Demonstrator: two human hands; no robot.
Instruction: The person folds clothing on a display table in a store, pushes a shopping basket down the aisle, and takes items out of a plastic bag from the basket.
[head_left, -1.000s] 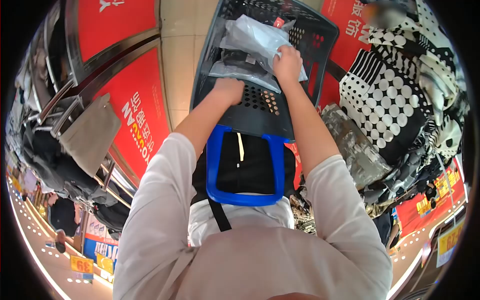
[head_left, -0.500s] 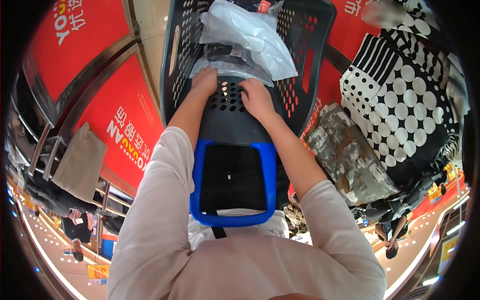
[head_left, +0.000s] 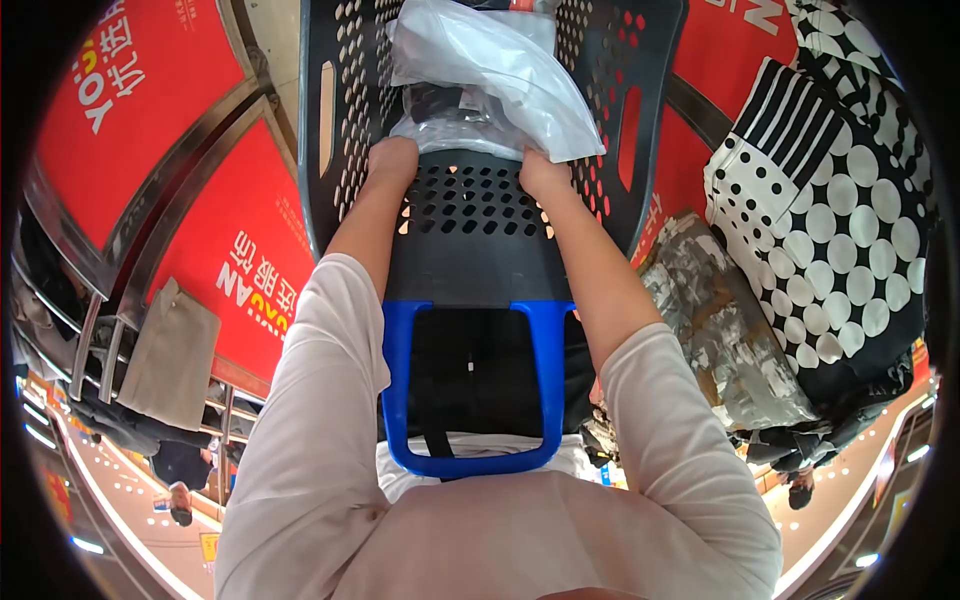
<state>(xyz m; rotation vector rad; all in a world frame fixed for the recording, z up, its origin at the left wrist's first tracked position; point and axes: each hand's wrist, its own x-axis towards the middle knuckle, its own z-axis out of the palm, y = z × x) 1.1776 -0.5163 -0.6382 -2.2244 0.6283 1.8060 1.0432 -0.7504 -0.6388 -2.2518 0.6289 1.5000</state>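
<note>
A dark grey shopping basket (head_left: 472, 275) with round holes and a blue handle (head_left: 478, 464) extends forward from my body. Inside it lie clear and whitish plastic packages (head_left: 490, 70), one with dark contents. My left hand (head_left: 394, 160) is closed at the near left corner of the lower package, its fingertips hidden. At the near right corner, my right hand (head_left: 543, 173) is closed too, fingers tucked under the plastic edge.
Red sign panels (head_left: 215, 290) in metal frames and a hanging beige cloth (head_left: 170, 355) are on the left. Polka-dot fabric (head_left: 840, 240) and camouflage-patterned fabric (head_left: 725, 320) hang on the right. Distant people (head_left: 182, 470) show at the lower edges.
My right hand has moved down off the upper package to the near right corner, and my left hand has shifted to the left corner. The basket appears larger and farther left in view.
</note>
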